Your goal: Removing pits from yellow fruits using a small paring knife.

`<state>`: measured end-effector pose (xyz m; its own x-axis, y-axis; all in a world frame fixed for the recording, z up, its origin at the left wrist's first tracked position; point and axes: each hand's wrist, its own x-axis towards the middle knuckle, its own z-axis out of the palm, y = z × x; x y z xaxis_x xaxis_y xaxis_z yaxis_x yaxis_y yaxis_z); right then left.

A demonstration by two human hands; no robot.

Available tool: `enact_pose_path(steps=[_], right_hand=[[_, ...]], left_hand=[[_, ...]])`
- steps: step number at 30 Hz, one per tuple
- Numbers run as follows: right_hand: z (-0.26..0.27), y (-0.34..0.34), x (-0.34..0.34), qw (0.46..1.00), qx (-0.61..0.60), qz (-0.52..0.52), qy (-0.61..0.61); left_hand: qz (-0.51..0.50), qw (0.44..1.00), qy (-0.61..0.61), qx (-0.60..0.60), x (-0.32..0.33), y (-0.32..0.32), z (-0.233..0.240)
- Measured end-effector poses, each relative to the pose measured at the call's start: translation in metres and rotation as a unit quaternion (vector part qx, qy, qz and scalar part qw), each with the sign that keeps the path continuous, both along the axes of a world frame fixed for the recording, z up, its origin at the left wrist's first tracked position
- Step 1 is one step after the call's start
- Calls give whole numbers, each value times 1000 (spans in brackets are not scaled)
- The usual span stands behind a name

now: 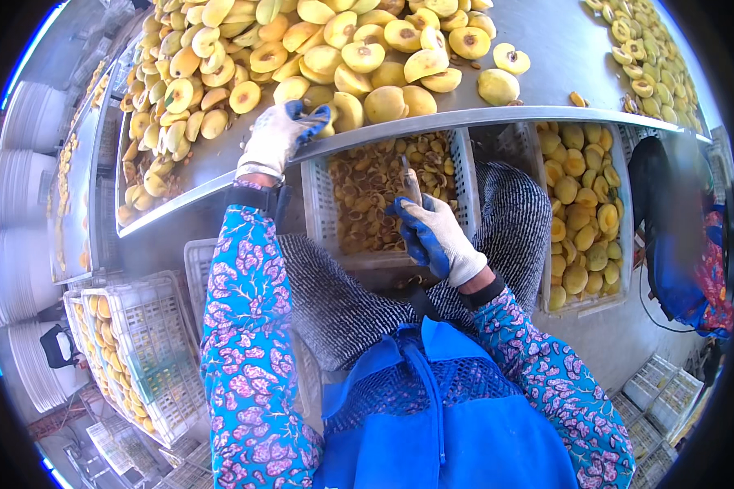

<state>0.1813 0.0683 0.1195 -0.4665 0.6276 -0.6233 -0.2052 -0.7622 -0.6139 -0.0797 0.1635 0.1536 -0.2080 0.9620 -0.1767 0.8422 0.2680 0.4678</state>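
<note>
My left hand (275, 139), in a white glove with blue coating, is at the near rim of the metal table (541, 67). Its fingertips meet a yellow fruit piece at the edge of a large heap of halved yellow peaches (363, 56); whether they grip it cannot be told. Over my lap, my right hand (437, 235), gloved alike, is closed around a small hand tool (412, 186) with a light handle and narrow metal tip pointing up toward the table. Below that tool is a white plastic crate (467, 183) holding brown pits and fruit scraps.
A crate of peaches (625, 244) stands right of my knee, near another person (685, 263). To the left are a tilted crate with peach halves (165, 348) and stacked white trays (18, 177). More halves (648, 67) lie at the table's far right.
</note>
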Motion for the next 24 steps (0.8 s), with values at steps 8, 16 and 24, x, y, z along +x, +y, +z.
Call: enact_pose_path(steps=[8, 16, 24], right_hand=[[-14, 3, 4, 999, -20, -7, -26], [-8, -1, 14, 994, 53, -14, -92], [64, -12, -18, 901, 312, 210, -214]], left_hand=[[-2, 995, 67, 79, 38, -4, -5], [70, 765, -624, 142, -3, -40, 6], [219, 482, -828, 183, 64, -119, 1]])
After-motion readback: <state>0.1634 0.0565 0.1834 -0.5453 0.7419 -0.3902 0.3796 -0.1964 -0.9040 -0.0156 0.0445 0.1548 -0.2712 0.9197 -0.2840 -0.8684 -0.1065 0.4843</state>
